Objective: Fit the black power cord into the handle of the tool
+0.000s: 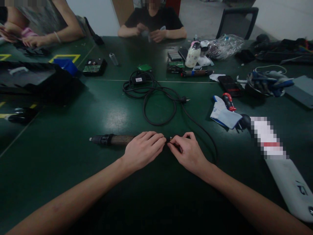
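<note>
A brown and black electric screwdriver (119,140) lies lengthwise on the green table, its bit end pointing left. My left hand (145,147) is wrapped over its rear part, fingers closed on the body. Right at the tool's tail end, my right hand (188,149) pinches the end of a black cable, the connector mostly hidden by the fingers. A small metal piece shows between the two hands; whether it is seated in the tool I cannot tell. The black power cord (160,124) loops across the table ahead, with a plug (184,99) and a black adapter box (139,78).
On the right lie a glove (223,112), a red screwdriver (229,101) and a long white device (288,186). Farther back stand a bottle (193,54) and another electric screwdriver (198,73). A black casing (31,78) is at left. Two people sit across the table.
</note>
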A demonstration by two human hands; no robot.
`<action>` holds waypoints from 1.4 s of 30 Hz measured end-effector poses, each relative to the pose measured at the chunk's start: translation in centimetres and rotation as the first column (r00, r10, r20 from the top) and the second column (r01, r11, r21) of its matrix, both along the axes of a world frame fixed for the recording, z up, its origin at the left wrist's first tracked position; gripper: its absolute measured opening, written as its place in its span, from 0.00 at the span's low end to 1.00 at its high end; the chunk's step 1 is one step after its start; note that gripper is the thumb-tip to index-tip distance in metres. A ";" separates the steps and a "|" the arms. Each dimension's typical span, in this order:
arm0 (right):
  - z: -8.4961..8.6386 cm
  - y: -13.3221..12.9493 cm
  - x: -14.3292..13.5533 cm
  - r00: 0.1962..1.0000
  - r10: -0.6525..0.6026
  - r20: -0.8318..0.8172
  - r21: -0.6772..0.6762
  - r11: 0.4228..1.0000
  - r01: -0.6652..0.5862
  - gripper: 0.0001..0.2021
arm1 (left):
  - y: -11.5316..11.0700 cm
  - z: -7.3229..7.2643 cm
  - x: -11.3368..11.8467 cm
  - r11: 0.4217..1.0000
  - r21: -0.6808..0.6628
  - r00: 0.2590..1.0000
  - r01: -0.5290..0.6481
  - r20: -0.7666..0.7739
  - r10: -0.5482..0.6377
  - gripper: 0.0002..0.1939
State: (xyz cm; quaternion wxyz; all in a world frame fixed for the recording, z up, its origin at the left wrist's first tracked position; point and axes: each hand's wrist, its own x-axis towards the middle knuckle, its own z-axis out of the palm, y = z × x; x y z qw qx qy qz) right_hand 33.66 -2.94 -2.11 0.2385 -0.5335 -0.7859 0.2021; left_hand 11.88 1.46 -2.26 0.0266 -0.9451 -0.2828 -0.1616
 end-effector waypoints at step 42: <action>-0.1 0.0 0.0 1.000 0.000 0.009 -0.002 1.000 0.000 0.07 | 0.0 -0.3 -0.4 0.999 -0.011 0.996 0.041 0.077 -0.040 0.08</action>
